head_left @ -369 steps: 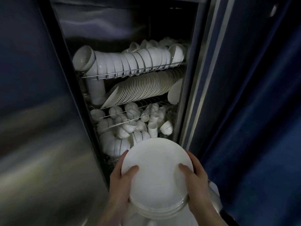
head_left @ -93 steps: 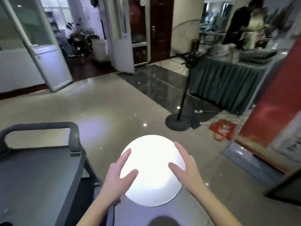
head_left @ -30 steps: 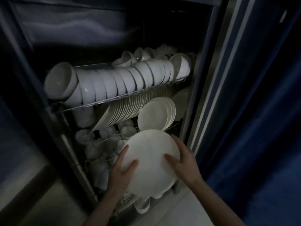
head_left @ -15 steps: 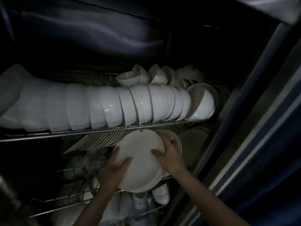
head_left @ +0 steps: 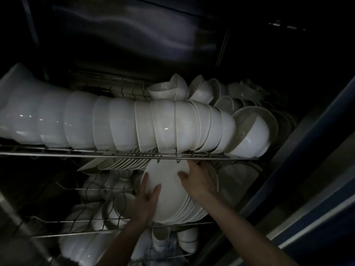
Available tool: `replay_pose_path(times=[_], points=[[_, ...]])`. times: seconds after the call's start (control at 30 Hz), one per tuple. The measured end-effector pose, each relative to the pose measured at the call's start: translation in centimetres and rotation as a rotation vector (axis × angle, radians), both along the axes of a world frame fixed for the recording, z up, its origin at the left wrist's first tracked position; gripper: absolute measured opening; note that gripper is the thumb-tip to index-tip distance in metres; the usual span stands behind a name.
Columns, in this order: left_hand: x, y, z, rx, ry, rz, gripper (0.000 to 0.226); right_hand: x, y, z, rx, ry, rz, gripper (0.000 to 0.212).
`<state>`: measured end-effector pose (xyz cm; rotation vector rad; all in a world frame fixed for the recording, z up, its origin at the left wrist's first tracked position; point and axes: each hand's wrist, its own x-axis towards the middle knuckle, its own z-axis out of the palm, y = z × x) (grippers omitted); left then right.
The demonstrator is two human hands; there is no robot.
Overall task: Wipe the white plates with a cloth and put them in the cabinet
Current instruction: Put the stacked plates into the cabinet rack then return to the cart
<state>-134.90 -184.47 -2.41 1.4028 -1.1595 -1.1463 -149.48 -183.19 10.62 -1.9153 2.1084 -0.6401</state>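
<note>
A stack of white plates (head_left: pixel 169 191) stands on edge on the middle wire shelf (head_left: pixel 92 232) of the dark cabinet, leaning back under the upper rack. My left hand (head_left: pixel 147 200) grips the stack's left rim, thumb on the front face. My right hand (head_left: pixel 199 179) holds the upper right rim, thumb on the face and fingers behind it. A row of more white plates (head_left: pixel 124 163) leans on the same shelf to the left.
The upper wire rack (head_left: pixel 115 155) carries a long row of white bowls (head_left: pixel 146 125), close above my hands. Small cups (head_left: pixel 161 239) and bowls fill the lower shelves. The cabinet's steel frame (head_left: pixel 299 200) and a blue curtain (head_left: pixel 334 235) run along the right.
The plate stack has gone deeper onto the middle shelf, its top edge now tucked under the upper rack. My head has come closer to the cabinet.
</note>
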Motion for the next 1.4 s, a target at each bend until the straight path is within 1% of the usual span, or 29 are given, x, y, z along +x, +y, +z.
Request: replay_pose_path(times=[0.1,0.13,0.2,0.27,0.33,0.43,0.5,0.57,0.6,0.67,0.7,0.8,0.9,0.93,1.0,1.03,1.13,1.17,1.23,1.33,1.37,1.4], points=[[0.1,-0.1,-0.6,0.029,-0.123,-0.004,0.067,0.2,-0.1,0.0,0.020,0.002,0.000,0.065],[0.3,-0.1,-0.8,0.035,-0.116,0.004,0.067,0.3,-0.1,-0.1,0.021,0.008,0.000,0.065],[0.9,-0.1,-1.3,0.050,-0.040,0.012,0.068,0.5,0.0,-0.3,0.021,0.023,0.005,0.066],[1.3,-0.3,-1.6,0.063,-0.059,-0.009,0.068,0.7,0.1,-0.8,0.031,0.022,-0.005,0.066],[1.2,-0.5,-1.5,0.050,-0.188,-0.045,0.067,0.8,0.1,-1.2,0.026,0.020,-0.031,0.066],[1.3,-0.6,-1.3,-0.026,-0.413,-0.085,0.065,1.0,0.7,-1.9,0.002,0.062,-0.021,0.071],[1.7,-0.8,-1.4,-0.053,-0.539,-0.106,0.066,1.1,1.7,-2.7,0.002,0.009,0.042,0.077],[2.6,-1.0,-1.6,-0.027,-0.635,-0.123,0.065,1.4,2.9,-3.5,-0.036,-0.058,0.082,0.081],[3.1,-1.0,-1.7,-0.003,-0.692,-0.136,0.065,1.6,3.4,-4.0,-0.082,-0.021,0.094,0.080],[4.2,-1.1,-1.8,0.043,-0.808,-0.169,0.066,2.4,3.9,-4.8,-0.172,0.178,0.124,0.078],[4.7,-1.1,-1.7,0.052,-0.858,-0.186,0.067,2.9,4.0,-5.2,-0.180,0.244,0.139,0.078],[6.2,-1.3,-1.6,0.062,-0.980,-0.240,0.069,4.0,4.0,-6.1,-0.118,0.240,0.101,0.078],[7.4,-1.6,-1.2,0.068,-1.107,-0.379,0.069,4.3,4.4,-6.5,-0.160,0.283,0.065,0.072],[7.6,-1.5,-1.0,0.049,-1.074,-0.398,0.067,4.3,4.5,-6.6,-0.193,0.291,0.066,0.069],[7.8,-1.4,-0.5,0.027,-0.936,-0.374,0.066,4.2,4.6,-6.8,-0.259,0.272,0.068,0.063],[7.9,-1.4,-0.4,0.024,-0.914,-0.377,0.066,4.2,4.6,-6.9,-0.283,0.259,0.069,0.061],[8.9,-0.6,-0.3,0.005,-1.045,-0.442,0.071,4.1,4.8,-7.5,-0.322,0.252,0.064,0.060],[9.4,0.0,-0.4,-0.004,-1.064,-0.468,0.076,4.1,5.2,-7.9,-0.323,0.255,0.069,0.061],[10.5,1.4,-0.7,-0.040,-1.036,-0.506,0.091,4.2,6.5,-9.2,-0.314,0.256,0.083,0.062],[12.0,3.6,-1.1,-0.101,-1.038,-0.498,0.076,4.7,9.0,-11.2,-0.309,0.256,0.103,0.063],[12.6,4.2,-1.1,-0.132,-1.048,-0.495,0.080,4.9,9.7,-11.6,-0.315,0.245,0.108,0.063],[13.1,5.0,-0.9,-0.167,-1.068,-0.492,0.089,5.2,10.3,-12.0,-0.320,0.232,0.106,0.062]])
